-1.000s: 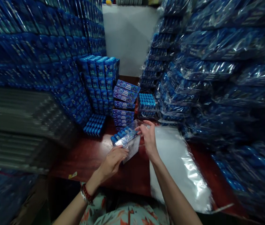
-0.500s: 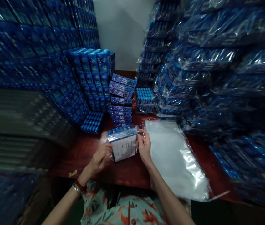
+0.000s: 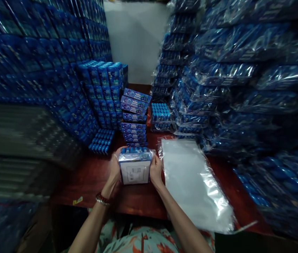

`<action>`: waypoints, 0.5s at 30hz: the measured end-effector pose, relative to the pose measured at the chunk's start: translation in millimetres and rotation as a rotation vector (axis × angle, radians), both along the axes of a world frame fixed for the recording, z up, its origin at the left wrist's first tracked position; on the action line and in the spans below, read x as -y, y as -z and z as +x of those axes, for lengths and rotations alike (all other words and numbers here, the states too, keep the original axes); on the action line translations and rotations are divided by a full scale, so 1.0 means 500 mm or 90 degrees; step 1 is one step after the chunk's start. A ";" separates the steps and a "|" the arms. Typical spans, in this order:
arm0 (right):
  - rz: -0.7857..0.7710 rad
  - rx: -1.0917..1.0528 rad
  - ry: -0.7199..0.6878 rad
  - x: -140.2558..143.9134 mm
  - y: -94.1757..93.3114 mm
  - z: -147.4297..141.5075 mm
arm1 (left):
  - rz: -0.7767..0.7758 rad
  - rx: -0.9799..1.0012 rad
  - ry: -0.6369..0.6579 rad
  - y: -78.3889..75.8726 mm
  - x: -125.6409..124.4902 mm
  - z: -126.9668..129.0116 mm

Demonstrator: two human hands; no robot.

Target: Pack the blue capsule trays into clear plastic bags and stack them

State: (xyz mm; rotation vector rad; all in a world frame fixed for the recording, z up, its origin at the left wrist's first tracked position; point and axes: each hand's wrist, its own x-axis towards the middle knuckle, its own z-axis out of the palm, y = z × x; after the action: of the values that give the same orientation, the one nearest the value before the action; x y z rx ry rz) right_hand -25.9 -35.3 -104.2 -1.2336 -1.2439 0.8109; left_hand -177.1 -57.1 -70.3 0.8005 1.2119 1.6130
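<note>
Between my hands is a plastic-wrapped pack of blue-capped bottles (image 3: 135, 170), tilted so that a white printed panel faces me. My left hand (image 3: 115, 168) grips its left side, with the fingertips partly hidden behind the pack. On the opposite side my right hand (image 3: 156, 169) holds the right edge, thumb along the clear film. Just beyond the pack stands a leaning stack of printed blue display boxes (image 3: 134, 128). Right of my right hand lies a pile of clear plastic bags (image 3: 191, 179), flat on the red-brown table (image 3: 138, 205).
Blue bottles (image 3: 103, 82) are stacked high on the left, with a low group of bottles (image 3: 101, 140) before them. Film-wrapped packs (image 3: 217, 77) tower on the right. Grey stacked trays (image 3: 14, 140) stand far left. A small yellow scrap (image 3: 77, 201) lies near the table's front edge.
My left hand has moved from the pack's near left corner up around its left side. The pack has turned to face me squarely, and my right hand has slid lower on its edge.
</note>
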 end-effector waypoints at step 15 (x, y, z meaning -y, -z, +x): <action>-0.239 -0.013 -0.100 0.054 0.061 0.028 | 0.065 -0.283 0.086 0.069 0.078 -0.046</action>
State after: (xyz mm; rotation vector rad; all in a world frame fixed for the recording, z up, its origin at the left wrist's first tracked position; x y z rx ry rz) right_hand -11.7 -62.4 -134.5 -1.4324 -1.2178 1.2103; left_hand -200.3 -96.4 -105.0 1.3278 1.3515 1.4364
